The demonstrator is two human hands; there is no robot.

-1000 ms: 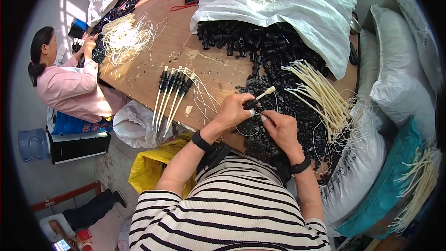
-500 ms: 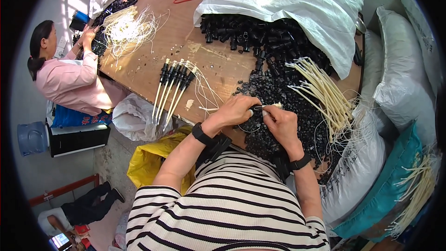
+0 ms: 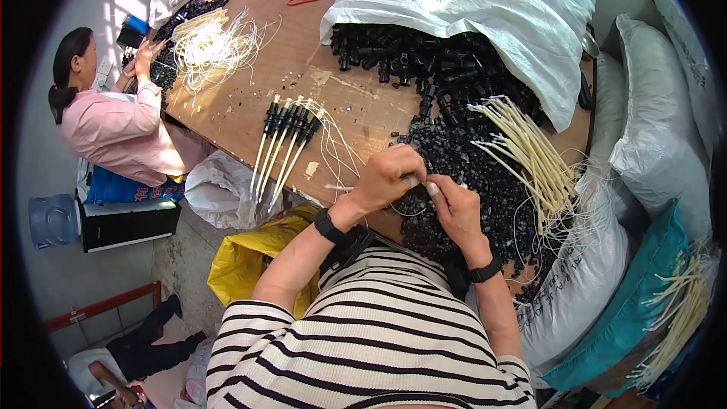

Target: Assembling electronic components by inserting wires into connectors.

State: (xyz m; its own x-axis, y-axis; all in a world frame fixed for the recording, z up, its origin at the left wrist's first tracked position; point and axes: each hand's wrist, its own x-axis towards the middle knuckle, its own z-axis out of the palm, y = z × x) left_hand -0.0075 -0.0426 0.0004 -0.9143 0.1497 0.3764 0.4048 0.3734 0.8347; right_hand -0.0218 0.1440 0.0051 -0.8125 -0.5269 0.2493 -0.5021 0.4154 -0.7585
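My left hand (image 3: 390, 176) and my right hand (image 3: 456, 208) meet above a heap of small black plastic parts (image 3: 435, 231) at the table's near edge. Fingers and thumb of both are pinched together, their tips almost touching. From behind my left hand the end of a cream rod (image 3: 338, 187) pokes out to the left. Whatever lies between the fingertips is covered by them. A thin white cord (image 3: 413, 212) loops just below. Left of my hands, several cream rods with black sleeves (image 3: 284, 123) lie in a row, their thin cords trailing right.
A bundle of plain cream rods (image 3: 530, 163) rests on the heap's right side. Larger black sleeves (image 3: 447, 68) spill from a white sack (image 3: 469, 0). Far left, a person in pink (image 3: 113, 129) works beside tangled cords (image 3: 219, 49). Stuffed sacks (image 3: 659, 98) line the right side.
My left hand has turned, its knuckles higher, and the dark piece seen between my fingers is now hidden. My right hand has shifted slightly down. The cream rod end sits a little lower.
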